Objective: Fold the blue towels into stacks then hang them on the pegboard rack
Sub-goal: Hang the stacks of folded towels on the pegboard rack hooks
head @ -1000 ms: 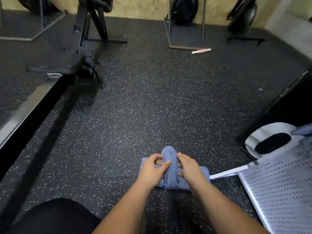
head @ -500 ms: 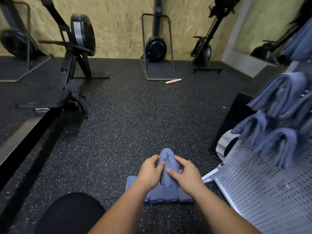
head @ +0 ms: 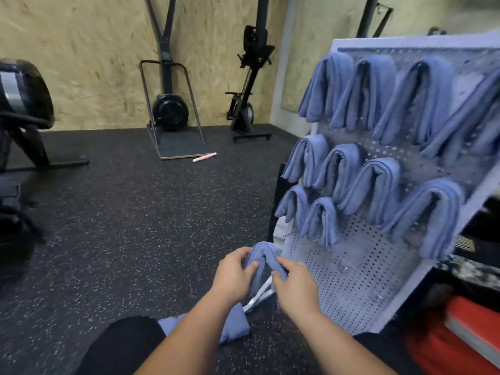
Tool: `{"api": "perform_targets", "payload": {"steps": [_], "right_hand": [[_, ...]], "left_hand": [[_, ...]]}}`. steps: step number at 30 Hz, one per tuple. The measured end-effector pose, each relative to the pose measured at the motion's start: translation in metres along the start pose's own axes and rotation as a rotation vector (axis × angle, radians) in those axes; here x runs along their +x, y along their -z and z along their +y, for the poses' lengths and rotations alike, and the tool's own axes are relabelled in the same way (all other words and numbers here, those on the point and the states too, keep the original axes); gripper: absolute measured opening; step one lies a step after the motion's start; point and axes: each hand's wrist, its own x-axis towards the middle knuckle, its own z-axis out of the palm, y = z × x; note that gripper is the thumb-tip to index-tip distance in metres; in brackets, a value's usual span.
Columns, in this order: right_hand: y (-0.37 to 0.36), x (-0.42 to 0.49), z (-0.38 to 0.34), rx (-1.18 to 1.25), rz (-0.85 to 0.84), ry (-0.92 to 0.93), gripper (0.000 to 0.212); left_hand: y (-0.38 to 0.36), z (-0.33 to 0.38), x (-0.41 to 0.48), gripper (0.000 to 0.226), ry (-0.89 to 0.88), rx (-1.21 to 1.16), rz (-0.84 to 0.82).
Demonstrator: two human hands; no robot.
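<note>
Two hands hold one folded blue towel stack [head: 261, 255] up off the floor, bent over into an arch with its fold uppermost. The left hand [head: 232, 274] grips the left limb of the arch, fingers [head: 250, 266] curled shut around the cloth. The right hand [head: 295, 282] pinches the right limb, its fingers likewise closed on the fabric. The held stack sits just beside the lower left corner of the pegboard rack [head: 351, 280], a white perforated panel leaning back at a tilt. Whether the stack touches the panel cannot be told.

Ten or so hung towels [head: 373, 90] are draped over pegs on the rack in three rough rows, each folded over in the same arch form; the upper right area is blurred, so the count is uncertain. The lower portion of the panel is bare.

Another folded blue towel [head: 232, 324] lies flat on the speckled black rubber floor [head: 135, 226], partly hidden by the left forearm. A dark-clad knee [head: 121, 345] shows at the bottom edge.

Against the chipboard wall [head: 81, 63] stand black exercise machines [head: 170, 109]. A pink-and-white marker [head: 204, 157] lies on the floor near them. A red object [head: 465, 328] sits at lower right, behind the rack.
</note>
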Motion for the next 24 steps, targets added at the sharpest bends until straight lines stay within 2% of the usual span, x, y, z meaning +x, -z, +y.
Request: {"api": "perform_targets", "payload": {"steps": [5,12,17,24], "right_hand": [[0.045,-0.008,0.023,0.117,0.241,-0.073,0.039],[0.085,-0.009,0.032,0.265,0.547,-0.046,0.039],[0.095,0.003,0.035,0.326,0.628,-0.057,0.04],[0.097,0.029,0.054,0.393,0.645,-0.121,0.041]], "left_hand": [[-0.039,0.046,0.009,0.033,-0.141,-0.067,-0.034],[-0.067,0.106,0.025,0.033,-0.337,-0.111,0.012],[-0.083,0.125,0.043,0.033,-0.366,-0.097,-0.02],[-0.105,0.137,0.066,0.033,-0.356,-0.041,-0.064]]}}
